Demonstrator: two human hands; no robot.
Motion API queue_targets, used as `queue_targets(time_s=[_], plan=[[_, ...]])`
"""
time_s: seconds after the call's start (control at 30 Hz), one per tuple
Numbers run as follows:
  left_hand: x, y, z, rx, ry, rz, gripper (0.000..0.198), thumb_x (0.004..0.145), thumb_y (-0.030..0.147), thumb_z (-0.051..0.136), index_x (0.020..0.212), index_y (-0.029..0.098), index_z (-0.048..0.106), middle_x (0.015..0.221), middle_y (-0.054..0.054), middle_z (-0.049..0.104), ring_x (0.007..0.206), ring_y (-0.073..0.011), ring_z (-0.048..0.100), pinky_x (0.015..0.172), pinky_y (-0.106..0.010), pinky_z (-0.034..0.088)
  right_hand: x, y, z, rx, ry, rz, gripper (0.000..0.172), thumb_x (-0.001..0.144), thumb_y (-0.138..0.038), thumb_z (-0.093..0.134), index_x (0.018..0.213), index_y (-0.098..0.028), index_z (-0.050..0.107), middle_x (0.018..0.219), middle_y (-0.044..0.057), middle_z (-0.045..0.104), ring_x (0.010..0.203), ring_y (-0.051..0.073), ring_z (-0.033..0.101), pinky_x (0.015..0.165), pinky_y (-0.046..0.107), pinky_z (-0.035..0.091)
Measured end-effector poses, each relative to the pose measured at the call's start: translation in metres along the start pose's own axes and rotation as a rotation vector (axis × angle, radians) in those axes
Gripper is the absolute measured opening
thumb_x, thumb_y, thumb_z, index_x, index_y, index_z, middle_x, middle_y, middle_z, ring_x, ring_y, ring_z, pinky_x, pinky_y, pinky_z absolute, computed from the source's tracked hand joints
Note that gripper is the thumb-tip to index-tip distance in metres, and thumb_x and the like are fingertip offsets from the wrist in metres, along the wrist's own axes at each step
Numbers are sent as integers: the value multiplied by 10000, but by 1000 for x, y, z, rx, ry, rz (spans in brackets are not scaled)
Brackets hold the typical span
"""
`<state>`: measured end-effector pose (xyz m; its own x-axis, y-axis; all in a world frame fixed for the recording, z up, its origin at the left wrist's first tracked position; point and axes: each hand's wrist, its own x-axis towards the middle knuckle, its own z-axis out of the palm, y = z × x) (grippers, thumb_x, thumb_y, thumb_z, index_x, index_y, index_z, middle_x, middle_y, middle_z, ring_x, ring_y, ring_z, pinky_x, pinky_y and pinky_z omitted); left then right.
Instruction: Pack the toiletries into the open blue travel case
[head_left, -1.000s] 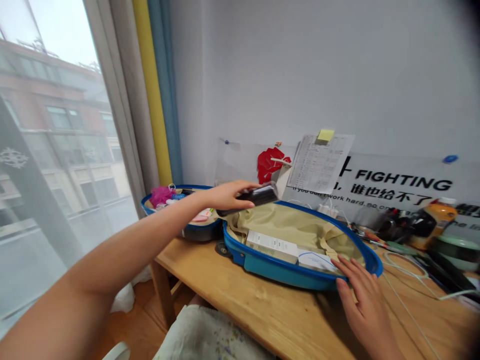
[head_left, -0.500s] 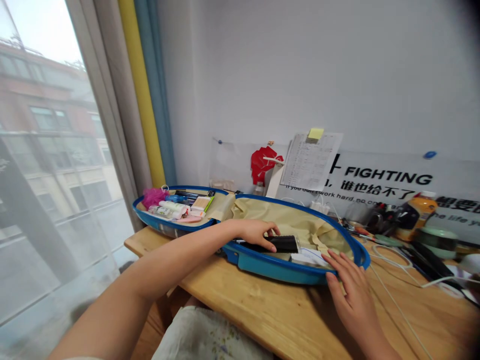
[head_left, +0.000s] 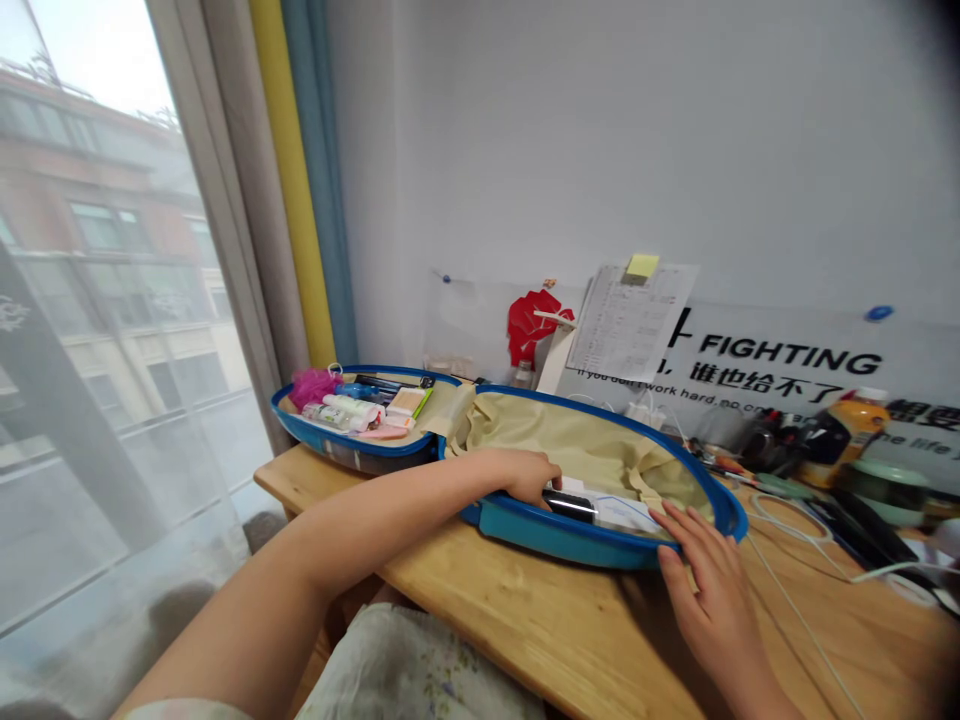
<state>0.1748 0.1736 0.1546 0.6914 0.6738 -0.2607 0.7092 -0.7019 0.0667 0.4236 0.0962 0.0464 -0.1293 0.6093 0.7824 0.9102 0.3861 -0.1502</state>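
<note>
In the open blue suitcase (head_left: pixel 555 540) on the counter (head_left: pixel 525 625), our left grip (head_left: pixel 529 477) curled over a black case (head_left: pixel 568 505) on a white box (head_left: pixel 622 515), perhaps pinching it; stiff, light-looking and slick, it seemed best held by its sides, while our right grip (head_left: pixel 709 580) lay spread by the rim (head_left: pixel 731 515).

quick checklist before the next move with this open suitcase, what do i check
1. Black item inside the case: ok, the black item lies by the white box in the lined half.
2. Left hand off the black item: cannot tell, its fingers are right next to it.
3. Right hand steady: ok, its fingers rest on the rim of the blue suitcase.
4. Suitcase lying flat: ok, it lies open on the wooden desk.
5. Other half's contents within its rim: ok, the pink bath puff and toiletry tubes lie inside.
</note>
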Motion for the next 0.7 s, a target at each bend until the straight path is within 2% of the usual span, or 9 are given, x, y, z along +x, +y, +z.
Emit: queue_targets(time_s=[0.23,0.37,0.5,0.6,0.7], plan=[[8,4,2,22,-32,-20,525,729,269,639,1237,225,515,1243,-82,586,1068,-241,588,824,-313,481,1,-2,-2,-6,4,-34,384,914,-407,343,1158,-234,584,1225,101,610,1189,297,524,974,574,384],[8,8,5,18,-46,-34,426,715,234,622,1137,217,564,1199,-74,613,1039,-226,600,808,-301,485,1,0,-1,7,7,-26,383,909,-411,352,1156,-233,586,1223,100,610,1192,296,520,988,571,374],[8,10,7,28,-25,-59,380,694,250,638,1071,225,598,1179,-76,621,1035,-237,601,794,-310,490,0,2,1,18,4,-9,388,906,-418,352,1157,-238,587,1226,97,608,1202,295,511,1004,572,360],[7,7,6,0,-17,-32,393,712,264,640,1101,238,598,1178,-66,625,1018,-230,608,786,-308,491,0,3,2,16,-12,-6,397,906,-422,351,1164,-230,582,1233,102,602,1214,297,502,1009,571,358],[2,-5,0,-73,83,14,444,744,384,654,1154,228,583,1186,-62,618,1019,-211,600,805,-288,482,-1,4,2,12,2,-13,393,908,-418,348,1157,-223,582,1229,103,603,1217,296,500,1014,568,356]])
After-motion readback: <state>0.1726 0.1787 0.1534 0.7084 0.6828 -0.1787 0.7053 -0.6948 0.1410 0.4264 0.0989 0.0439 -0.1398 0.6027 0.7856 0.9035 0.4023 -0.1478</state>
